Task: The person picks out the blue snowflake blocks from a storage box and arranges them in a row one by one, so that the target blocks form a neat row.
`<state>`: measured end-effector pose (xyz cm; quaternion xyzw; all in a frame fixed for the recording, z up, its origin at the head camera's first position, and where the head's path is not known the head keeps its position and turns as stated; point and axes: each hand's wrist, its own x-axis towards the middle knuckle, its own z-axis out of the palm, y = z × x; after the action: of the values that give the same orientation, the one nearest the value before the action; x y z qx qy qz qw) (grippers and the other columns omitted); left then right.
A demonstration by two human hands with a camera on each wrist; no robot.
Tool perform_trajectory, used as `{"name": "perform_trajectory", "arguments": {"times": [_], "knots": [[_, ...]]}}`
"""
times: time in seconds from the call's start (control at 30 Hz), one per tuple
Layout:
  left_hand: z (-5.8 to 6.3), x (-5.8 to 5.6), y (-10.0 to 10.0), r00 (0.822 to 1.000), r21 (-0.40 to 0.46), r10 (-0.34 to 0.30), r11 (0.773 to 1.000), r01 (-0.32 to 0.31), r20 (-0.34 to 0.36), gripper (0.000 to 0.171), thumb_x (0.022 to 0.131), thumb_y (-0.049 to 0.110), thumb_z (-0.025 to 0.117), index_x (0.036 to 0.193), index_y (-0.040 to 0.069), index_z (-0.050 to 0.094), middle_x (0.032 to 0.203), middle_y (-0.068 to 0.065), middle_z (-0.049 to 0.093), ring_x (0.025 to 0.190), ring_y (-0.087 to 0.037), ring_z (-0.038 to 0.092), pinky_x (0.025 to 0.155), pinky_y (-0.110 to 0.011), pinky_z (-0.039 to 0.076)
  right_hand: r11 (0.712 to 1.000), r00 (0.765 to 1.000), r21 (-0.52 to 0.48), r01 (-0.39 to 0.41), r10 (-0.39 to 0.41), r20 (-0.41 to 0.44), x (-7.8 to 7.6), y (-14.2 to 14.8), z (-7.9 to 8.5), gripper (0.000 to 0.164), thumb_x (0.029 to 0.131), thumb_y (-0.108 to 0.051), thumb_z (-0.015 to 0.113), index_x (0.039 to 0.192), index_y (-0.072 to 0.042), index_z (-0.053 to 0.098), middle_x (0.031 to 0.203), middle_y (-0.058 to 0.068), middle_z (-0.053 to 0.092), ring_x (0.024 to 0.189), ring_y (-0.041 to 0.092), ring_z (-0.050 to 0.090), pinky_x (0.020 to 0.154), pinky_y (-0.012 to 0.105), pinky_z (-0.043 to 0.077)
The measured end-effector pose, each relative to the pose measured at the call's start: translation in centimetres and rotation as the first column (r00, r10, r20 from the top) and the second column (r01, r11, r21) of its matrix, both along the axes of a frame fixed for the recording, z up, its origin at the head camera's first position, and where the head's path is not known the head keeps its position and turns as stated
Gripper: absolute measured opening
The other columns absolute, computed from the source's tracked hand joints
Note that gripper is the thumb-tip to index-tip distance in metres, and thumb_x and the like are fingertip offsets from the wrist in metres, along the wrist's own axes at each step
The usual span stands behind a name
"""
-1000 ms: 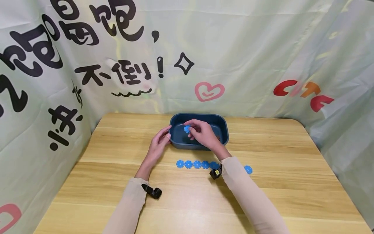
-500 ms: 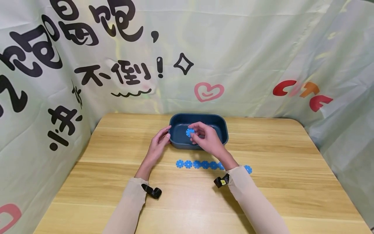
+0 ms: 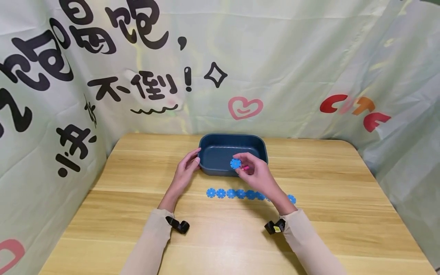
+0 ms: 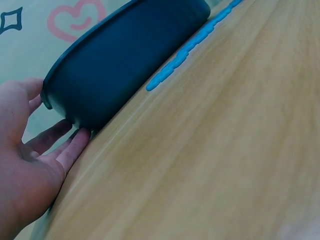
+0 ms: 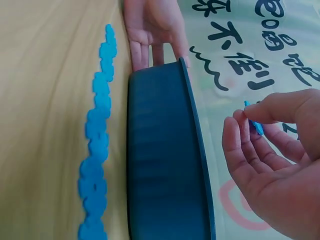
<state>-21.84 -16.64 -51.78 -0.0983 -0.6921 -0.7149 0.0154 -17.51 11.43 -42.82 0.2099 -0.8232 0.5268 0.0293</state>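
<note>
In the head view my left hand (image 3: 185, 171) touches the left end of a dark blue rectangular bin (image 3: 207, 170). The left wrist view shows its extended fingertips (image 4: 75, 147) at the rim and lower wall. My right hand (image 3: 261, 176) is over the bin's front right edge, pinching a blue snowflake disc (image 3: 235, 164), a notched flat connector, between thumb and fingers. A small bit of pink (image 3: 245, 167) shows behind it within the hand. Seen edge-on in the right wrist view, the same blue disc (image 5: 257, 125) sits at the fingertips.
A row of several blue snowflake discs (image 3: 231, 193) lies on the wooden table (image 3: 220, 236) in front of the bin, its right part hidden behind my right wrist. One more blue disc (image 3: 291, 199) shows right of that wrist. A printed cloth (image 3: 292, 68) hangs behind the table.
My right hand has drawn back out of the bin, toward me and to the right, with the blue disc pinched. The pink bit has come into view. My left hand stays put.
</note>
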Motion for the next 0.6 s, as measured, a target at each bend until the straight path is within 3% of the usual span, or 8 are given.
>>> {"name": "perform_trajectory", "arguments": {"times": [0.33,0.43,0.6], "knots": [[0.0,-0.4,0.0,1.0,-0.009,-0.021,1.0,0.021,-0.019,0.046,0.107,0.032,0.057,0.15,0.017,0.054,0.153,-0.009,0.048,0.135,-0.027,0.053,0.102,-0.029,0.053,1.0,0.998,0.002,0.03,-0.03,-0.047,2.5,2.1,-0.8,0.038,0.092,0.006,0.072,0.128,-0.005,0.066,0.11,0.007,0.073,0.089,0.022,0.066,0.077,0.029,0.061],[0.0,-0.3,-0.1,1.0,-0.003,-0.022,1.0,0.022,-0.021,0.046,0.108,0.03,0.056,0.15,0.014,0.054,0.153,-0.012,0.048,0.135,-0.029,0.053,0.101,-0.028,0.053,0.999,0.998,0.002,0.048,-0.048,-0.035,3.6,2.7,-1.2,0.038,0.092,0.006,0.072,0.127,-0.006,0.066,0.115,0.006,0.072,0.092,0.022,0.066,0.078,0.03,0.062],[-0.2,0.1,-0.4,1.0,0.006,-0.013,1.0,0.013,-0.007,0.045,0.108,0.027,0.057,0.15,0.013,0.054,0.153,-0.013,0.048,0.135,-0.031,0.053,0.099,-0.026,0.054,0.996,0.996,0.019,0.092,-0.092,-0.016,5.2,3.8,-1.6,0.038,0.091,0.006,0.073,0.126,-0.007,0.067,0.108,0.005,0.072,0.094,0.02,0.065,0.078,0.028,0.061]]}}
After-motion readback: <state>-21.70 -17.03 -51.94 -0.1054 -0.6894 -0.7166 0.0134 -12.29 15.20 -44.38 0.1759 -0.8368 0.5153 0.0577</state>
